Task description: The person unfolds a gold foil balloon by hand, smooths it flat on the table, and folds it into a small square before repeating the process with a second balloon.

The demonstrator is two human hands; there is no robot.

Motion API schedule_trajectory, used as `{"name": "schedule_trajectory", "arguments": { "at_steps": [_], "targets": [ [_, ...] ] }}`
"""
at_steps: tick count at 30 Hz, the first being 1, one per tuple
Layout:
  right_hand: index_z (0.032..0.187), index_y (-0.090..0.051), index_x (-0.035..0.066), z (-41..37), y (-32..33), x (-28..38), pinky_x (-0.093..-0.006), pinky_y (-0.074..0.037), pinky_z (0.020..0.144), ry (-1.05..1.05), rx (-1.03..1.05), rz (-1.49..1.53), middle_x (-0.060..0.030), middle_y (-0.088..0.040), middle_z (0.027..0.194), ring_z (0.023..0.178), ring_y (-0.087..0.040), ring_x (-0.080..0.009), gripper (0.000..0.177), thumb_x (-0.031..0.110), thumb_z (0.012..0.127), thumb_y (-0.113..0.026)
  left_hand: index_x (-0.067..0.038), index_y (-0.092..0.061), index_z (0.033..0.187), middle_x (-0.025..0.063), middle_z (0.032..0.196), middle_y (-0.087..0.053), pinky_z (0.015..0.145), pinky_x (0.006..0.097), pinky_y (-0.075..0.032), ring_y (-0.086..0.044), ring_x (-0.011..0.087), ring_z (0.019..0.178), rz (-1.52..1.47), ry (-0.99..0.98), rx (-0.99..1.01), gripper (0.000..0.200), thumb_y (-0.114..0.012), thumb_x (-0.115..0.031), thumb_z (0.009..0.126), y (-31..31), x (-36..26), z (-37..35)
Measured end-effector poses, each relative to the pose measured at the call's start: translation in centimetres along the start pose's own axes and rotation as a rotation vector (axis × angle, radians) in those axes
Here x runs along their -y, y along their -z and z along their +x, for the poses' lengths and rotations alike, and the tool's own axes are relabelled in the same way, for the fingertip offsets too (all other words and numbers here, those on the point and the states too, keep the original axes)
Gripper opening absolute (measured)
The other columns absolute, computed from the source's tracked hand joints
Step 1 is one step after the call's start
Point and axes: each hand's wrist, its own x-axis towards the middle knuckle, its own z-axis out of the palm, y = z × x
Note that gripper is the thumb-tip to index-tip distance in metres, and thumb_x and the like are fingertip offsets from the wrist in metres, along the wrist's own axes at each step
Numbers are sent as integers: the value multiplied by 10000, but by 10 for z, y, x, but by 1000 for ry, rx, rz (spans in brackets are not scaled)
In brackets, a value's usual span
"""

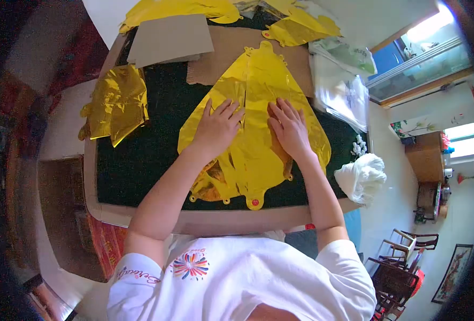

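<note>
A flat gold foil balloon (255, 80) lies on the dark green table covering, narrow at the far end and wide toward me. Small tabs line its edges, and a red dot marks the tab at the near edge. My left hand (219, 127) rests on the left half of the foil, fingers stretched out. On the right half lies my right hand (291, 127), palm down with its fingers extended. A lengthwise seam or fold runs between my hands. Creased, shiny foil shows beneath my left forearm, partly hidden by it.
Another folded gold foil piece (118, 101) lies to the left. A grey-brown board (171, 40) and brown cardboard (237, 37) are at the back, beside more yellow foil (306, 27). Clear plastic bags (341, 93) and a white bundle (361, 178) sit along the right edge.
</note>
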Motion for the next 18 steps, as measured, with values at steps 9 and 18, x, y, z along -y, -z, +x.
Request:
{"name": "schedule_trajectory", "arguments": {
  "at_steps": [9,18],
  "targets": [
    [1327,-500,126,3,-5,-3,-524,-252,1072,2,-41,-9,-130,-437,1406,1330,-359,-325,415,265,936,-510,-105,-554,1234,88,1352,-482,1087,529,-257,-394,243,1312,-91,17,-21,363,-558,-230,894,-2,1,-2],
    [1316,-512,134,4,-6,-6,-526,-248,1075,-3,-63,-2,-129,-432,1410,1331,-354,-328,409,269,930,-522,-137,-567,1222,80,1277,-527,1083,569,-228,-403,243,1296,-70,50,-109,337,-553,-222,896,15,5,-1]
  ]
}}
